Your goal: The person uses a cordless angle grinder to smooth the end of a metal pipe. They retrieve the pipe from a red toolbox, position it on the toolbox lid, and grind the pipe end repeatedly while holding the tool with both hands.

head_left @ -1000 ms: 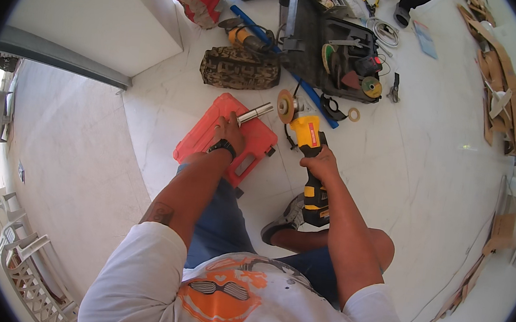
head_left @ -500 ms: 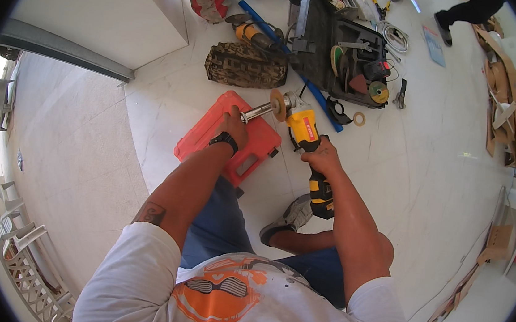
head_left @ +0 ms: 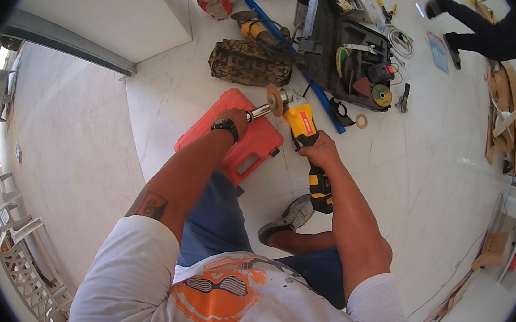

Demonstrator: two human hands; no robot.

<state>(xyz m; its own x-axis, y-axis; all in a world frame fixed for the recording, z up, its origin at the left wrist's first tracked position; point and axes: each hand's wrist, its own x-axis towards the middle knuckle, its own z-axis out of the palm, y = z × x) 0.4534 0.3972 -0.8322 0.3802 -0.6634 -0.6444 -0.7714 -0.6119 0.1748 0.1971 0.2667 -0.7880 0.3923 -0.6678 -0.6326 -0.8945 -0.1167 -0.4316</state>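
Observation:
My right hand is wrapped round the body of a yellow and black cordless angle grinder, its battery end pointing back toward me. A brownish disc is fitted at its far end. My left hand, with a black watch on the wrist, is closed on a short shiny metal tube. The tube's free end reaches the disc; whether they touch I cannot tell. Under my left hand a red plastic case lies on the floor, beside my knee.
Beyond my hands lie a camouflage bag, a corded grinder, a blue bar and an open black toolbox holding discs. A person's dark-trousered legs are at the far right, near cardboard. White plastic chairs stand left.
My left hand has shifted slightly up along the tube, so less of it shows. The other person has stepped further into view at the far right. The whole view has shifted a little.

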